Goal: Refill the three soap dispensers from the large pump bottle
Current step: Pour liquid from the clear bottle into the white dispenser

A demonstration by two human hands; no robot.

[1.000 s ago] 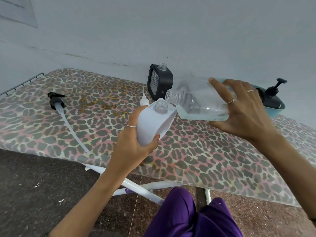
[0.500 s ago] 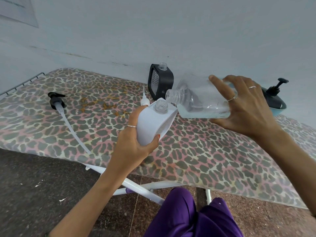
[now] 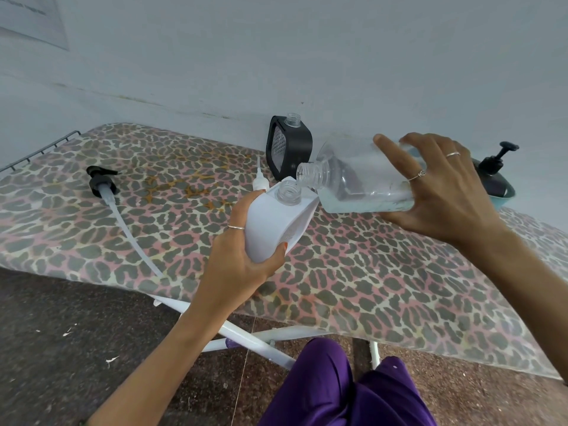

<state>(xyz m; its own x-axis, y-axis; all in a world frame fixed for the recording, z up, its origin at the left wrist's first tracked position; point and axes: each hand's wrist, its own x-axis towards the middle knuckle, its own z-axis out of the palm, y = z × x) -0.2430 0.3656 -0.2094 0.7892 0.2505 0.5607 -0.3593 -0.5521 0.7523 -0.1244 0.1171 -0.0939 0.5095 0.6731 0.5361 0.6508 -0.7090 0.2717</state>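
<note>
Gripping from above, the right hand [image 3: 442, 192] holds the large clear plastic bottle [image 3: 362, 182] with its pump removed, fingers curled over the upper side and the thumb underneath. The bottle's long axis lies nearly level and runs leftward from that hand, so the threaded open mouth points at the left hand [image 3: 242, 259]. Pale bluish liquid sits along the lower side of the bottle and does not appear to reach the neck.

The left hand wraps around the lower body of the white plastic soap dispenser [image 3: 276, 222], held tilted with its clear threaded neck up. That neck sits just below and a little to the left of the big bottle's mouth, close but apparently not touching. The pour turns on this lip-over-neck alignment, and on tipping the mouth lower.

Against the earlier frames, the bottle's mouth has crept slightly nearer the dispenser's neck, while the left hand has stayed put.

Beyond both hands, a black square dispenser [image 3: 289, 149] stands uncapped on the leopard-print ironing board [image 3: 368, 287].
</note>
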